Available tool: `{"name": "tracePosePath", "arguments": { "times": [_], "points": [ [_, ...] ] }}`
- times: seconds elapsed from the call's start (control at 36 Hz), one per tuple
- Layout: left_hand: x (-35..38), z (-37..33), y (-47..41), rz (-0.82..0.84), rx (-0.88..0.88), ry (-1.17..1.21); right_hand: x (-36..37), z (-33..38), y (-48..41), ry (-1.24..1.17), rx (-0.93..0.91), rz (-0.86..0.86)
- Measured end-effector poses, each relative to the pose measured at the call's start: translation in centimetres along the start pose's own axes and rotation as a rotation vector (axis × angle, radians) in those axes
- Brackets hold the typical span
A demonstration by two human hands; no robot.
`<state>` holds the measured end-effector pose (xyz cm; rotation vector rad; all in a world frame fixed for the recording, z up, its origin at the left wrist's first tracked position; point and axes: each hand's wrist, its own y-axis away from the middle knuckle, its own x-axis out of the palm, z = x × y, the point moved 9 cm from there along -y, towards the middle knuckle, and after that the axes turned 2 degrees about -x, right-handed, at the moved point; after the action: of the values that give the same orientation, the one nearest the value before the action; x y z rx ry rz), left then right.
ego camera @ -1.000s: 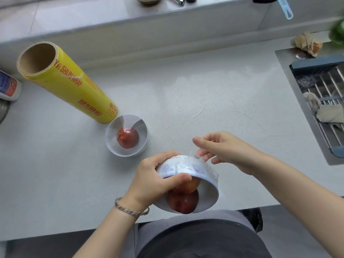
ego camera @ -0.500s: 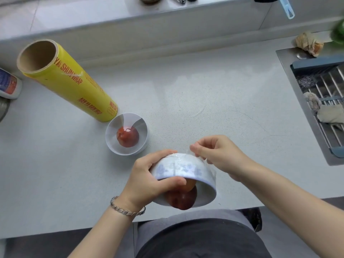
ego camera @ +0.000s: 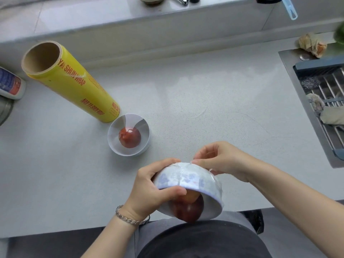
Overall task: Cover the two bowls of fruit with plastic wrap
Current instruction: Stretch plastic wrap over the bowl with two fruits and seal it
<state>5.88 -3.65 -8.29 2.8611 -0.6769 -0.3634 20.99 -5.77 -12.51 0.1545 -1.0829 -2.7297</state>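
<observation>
I hold the tipped bowl (ego camera: 186,180) at lower centre in my curled left hand (ego camera: 149,190), its mouth facing me, while my right hand (ego camera: 223,161) at its upper right pinches the wrap (ego camera: 186,165) against its base.

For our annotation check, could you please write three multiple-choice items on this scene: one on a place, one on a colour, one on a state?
1. Where does the white bowl holding one red fruit stand?
A. In the sink.
B. On the counter, beside the base of the wrap roll.
C. On the window ledge.
2. What colour is the wrap roll's label?
A. Green.
B. Black.
C. Yellow.
3. How is the patterned bowl now?
A. Flat on the counter, untouched.
B. Stacked in the white bowl.
C. Tilted, gripped by the left hand.
Answers: B, it stands at the roll's foot; C, the label is yellow with red print; C, the left hand grips it tilted while the right hand pinches plastic wrap against it.
</observation>
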Motion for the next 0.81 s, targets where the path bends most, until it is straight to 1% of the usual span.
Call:
{"name": "tracePosePath", "arguments": {
  "times": [0.03,0.08,0.11,0.14,0.17,0.22,0.28,0.33,0.39,0.5,0.56,0.58,0.61,0.64,0.67,0.72,0.75,0.81],
  "points": [
    [0.0,0.2,0.1,-0.009,-0.014,0.017,-0.8,0.3,0.0,0.104,-0.040,-0.062],
    [-0.1,0.6,0.1,-0.032,-0.033,0.048,-2.9,1.8,0.8,0.285,-0.180,-0.263],
    [-0.3,0.7,0.1,-0.045,-0.038,0.043,-3.6,2.8,1.6,0.291,-0.267,-0.336],
    [-0.5,0.8,0.0,-0.060,-0.042,0.032,-3.6,3.7,2.4,0.242,-0.346,-0.337],
    [-0.7,0.9,0.0,-0.072,-0.046,0.017,-3.2,4.3,3.1,0.185,-0.402,-0.282],
    [-1.1,0.9,-0.2,-0.093,-0.057,-0.001,-0.9,4.5,3.9,0.133,-0.424,-0.086],
    [-1.3,0.8,-0.4,-0.107,-0.058,-0.014,1.2,3.8,4.0,0.251,-0.416,0.030],
    [-1.3,0.6,-0.6,-0.113,-0.053,-0.029,2.0,2.9,3.5,0.320,-0.390,0.035],
    [-1.2,0.4,-0.7,-0.118,-0.049,-0.039,2.2,2.4,3.0,0.277,-0.345,0.043],
    [-0.9,0.3,-0.6,-0.092,-0.072,-0.047,2.6,1.8,2.4,0.201,-0.308,0.129],
    [-0.7,0.5,-0.7,-0.078,-0.096,-0.055,1.9,1.2,2.1,0.247,-0.287,0.116],
    [-0.7,0.6,-0.8,-0.074,-0.109,-0.060,1.3,1.3,2.1,0.263,-0.298,0.071],
    [-0.7,0.8,-1.0,-0.073,-0.119,-0.065,0.7,1.9,2.4,0.259,-0.346,0.010],
    [-0.8,0.9,-1.1,-0.075,-0.130,-0.072,0.4,2.9,2.9,0.227,-0.438,-0.039],
    [-0.8,1.1,-1.2,-0.077,-0.139,-0.081,0.4,4.1,3.6,0.178,-0.544,-0.051],
    [-0.8,1.2,-1.3,-0.073,-0.148,-0.098,1.5,5.4,4.5,0.121,-0.675,0.023],
    [-0.8,1.2,-1.3,-0.068,-0.149,-0.098,2.3,5.5,4.6,0.141,-0.701,0.077],
    [-0.6,1.2,-1.3,-0.054,-0.148,-0.093,3.6,5.2,4.1,0.209,-0.689,0.132]
  ]
}}
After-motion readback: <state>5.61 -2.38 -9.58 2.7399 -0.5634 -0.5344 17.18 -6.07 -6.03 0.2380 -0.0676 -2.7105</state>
